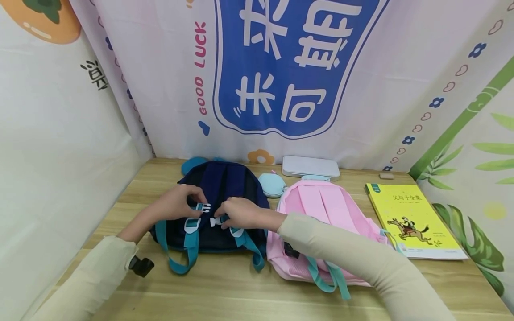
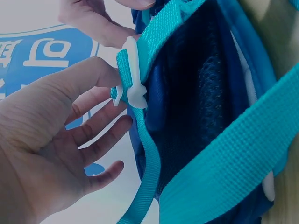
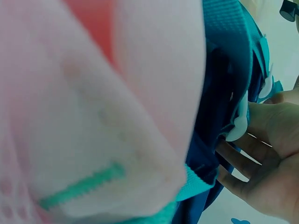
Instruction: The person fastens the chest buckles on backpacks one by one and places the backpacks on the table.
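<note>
A navy backpack with teal straps lies back panel up on the table. My left hand pinches a pronged white buckle half on a teal strap. In the left wrist view, its thumb and forefinger meet at white plastic, while the other fingers stay loosely spread. Close on the right, my right hand grips the other white buckle half, with its fingertips partly hidden. The two halves are apart, above the middle of the backpack.
Beside it lies a pink backpack, under my right forearm and blurred across the right wrist view. Behind are a light-blue round pouch and a white case. A yellow book lies at right, near a small eraser-like block.
</note>
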The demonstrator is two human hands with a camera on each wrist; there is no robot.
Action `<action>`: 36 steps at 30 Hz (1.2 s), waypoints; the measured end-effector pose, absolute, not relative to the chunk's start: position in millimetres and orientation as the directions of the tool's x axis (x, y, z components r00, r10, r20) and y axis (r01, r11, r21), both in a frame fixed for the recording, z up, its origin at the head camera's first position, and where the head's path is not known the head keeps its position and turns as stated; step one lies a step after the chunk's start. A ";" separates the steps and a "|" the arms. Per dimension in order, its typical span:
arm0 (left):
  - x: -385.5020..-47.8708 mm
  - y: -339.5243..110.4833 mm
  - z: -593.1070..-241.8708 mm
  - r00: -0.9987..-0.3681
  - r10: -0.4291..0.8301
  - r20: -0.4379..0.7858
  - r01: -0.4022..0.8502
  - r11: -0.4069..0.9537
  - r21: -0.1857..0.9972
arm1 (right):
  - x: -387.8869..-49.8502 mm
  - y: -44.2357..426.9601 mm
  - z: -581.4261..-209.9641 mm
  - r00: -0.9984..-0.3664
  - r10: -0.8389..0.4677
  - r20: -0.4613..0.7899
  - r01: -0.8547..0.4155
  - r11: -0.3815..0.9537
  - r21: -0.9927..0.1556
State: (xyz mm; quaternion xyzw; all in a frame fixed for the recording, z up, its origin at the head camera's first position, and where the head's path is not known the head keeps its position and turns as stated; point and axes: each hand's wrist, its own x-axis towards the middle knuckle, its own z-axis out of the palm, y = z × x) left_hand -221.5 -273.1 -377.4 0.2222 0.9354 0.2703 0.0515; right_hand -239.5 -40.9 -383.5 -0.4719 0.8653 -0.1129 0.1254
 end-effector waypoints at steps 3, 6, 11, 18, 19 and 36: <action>-221.9 -272.9 -375.5 -0.897 0.442 0.032 0.390 0.754 0.529 | -239.9 -42.2 -385.0 -0.522 -0.846 -0.112 -0.796 0.530 -0.293; -221.5 -271.9 -373.0 -0.893 0.448 0.047 0.402 0.745 0.533 | -240.5 -43.0 -387.0 -0.521 -0.847 -0.107 -0.805 0.530 -0.266; -219.8 -271.4 -368.9 -0.888 0.455 0.061 0.413 0.734 0.538 | -240.3 -42.3 -387.7 -0.528 -0.844 -0.096 -0.802 0.532 -0.272; -219.7 -273.0 -367.6 -0.880 0.469 0.082 0.431 0.713 0.553 | -242.1 -39.7 -388.1 -0.526 -0.847 -0.078 -0.783 0.518 -0.345; -219.9 -273.3 -367.7 -0.878 0.471 0.085 0.434 0.710 0.555 | -242.3 -39.2 -387.9 -0.525 -0.847 -0.077 -0.780 0.516 -0.354; -223.2 -274.1 -368.8 -0.859 0.505 0.086 0.463 0.694 0.552 | -239.5 -26.6 -382.3 -0.527 -0.850 -0.018 -0.788 0.497 -0.365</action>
